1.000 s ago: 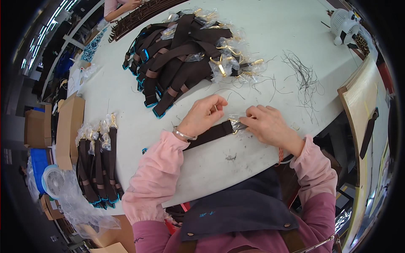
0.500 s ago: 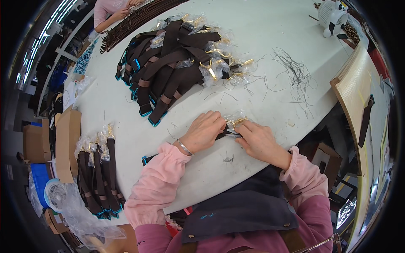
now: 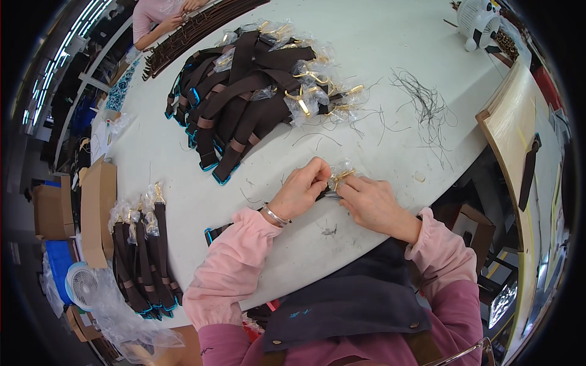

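Observation:
At the near edge of the white table, my left hand is closed in a pinch over the end of a dark brown strap; whatever sits between its fingertips is too small to make out. The strap's blue buckle end shows beyond my left forearm. My right hand is closed around small metal snips, mostly hidden by the fingers, with the blades by the strap. Between both hands lies the strap's gold hook, partly wrapped in clear plastic.
A large pile of similar straps lies farther off, with loose dark threads to its right. Several straps are laid in a bundle at left, beside a cardboard box. A white fan stands far right; another person's hand is far left.
My left hand has shifted slightly right and turned up, its pinched fingertips raised off the strap. The right hand has drawn a little left, covering more of the snips.

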Available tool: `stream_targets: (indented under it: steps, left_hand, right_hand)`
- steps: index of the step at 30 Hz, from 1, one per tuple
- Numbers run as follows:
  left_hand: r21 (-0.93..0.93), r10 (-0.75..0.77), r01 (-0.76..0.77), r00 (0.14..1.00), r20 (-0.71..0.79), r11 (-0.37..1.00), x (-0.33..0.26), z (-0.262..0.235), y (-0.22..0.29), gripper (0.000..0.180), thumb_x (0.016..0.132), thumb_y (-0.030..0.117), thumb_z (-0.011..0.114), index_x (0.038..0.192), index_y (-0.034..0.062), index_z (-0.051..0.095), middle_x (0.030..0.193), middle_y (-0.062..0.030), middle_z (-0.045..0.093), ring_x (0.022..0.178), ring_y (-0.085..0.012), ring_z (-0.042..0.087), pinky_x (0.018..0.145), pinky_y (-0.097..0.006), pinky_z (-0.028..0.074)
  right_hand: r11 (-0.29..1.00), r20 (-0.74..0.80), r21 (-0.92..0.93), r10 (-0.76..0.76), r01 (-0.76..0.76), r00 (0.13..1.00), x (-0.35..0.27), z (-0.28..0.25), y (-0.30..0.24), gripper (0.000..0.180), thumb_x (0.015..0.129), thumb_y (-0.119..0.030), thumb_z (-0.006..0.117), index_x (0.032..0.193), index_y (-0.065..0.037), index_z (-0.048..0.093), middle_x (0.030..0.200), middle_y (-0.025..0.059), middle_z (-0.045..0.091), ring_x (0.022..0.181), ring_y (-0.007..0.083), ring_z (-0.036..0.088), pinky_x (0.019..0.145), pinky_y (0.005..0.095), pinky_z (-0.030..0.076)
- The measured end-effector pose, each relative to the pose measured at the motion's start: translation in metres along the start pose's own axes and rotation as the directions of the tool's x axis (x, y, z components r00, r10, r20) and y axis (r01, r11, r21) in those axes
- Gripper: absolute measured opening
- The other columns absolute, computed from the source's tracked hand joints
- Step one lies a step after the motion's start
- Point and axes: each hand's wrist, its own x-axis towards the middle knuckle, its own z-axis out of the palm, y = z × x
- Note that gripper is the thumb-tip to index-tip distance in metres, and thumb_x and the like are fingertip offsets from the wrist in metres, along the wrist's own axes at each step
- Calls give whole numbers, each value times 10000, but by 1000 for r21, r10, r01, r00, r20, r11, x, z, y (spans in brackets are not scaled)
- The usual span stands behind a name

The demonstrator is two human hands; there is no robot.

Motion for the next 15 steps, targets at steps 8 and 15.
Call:
stream_targets:
  steps: [8,15]
  left_hand:
    - [-385,-100,64,992,-75,921,4,-6,-3,154,827,-36,520,947,35,452,777,23,499,706,-38,465,611,-184,387]
    - [579,195,-139,980,-35,803,-30,-3,11,276,656,100,722,832,28,523,786,-74,542,716,-219,550,624,-295,444]
  right_hand:
    - [998,-6,61,34,-34,999,-2,2,0,180,696,-72,633,820,-38,507,778,64,522,683,240,582,497,360,457]
    - [999,11,37,27,-27,1000,-5,-3,0,201,702,-96,648,836,-37,510,791,63,526,686,234,589,500,350,462]
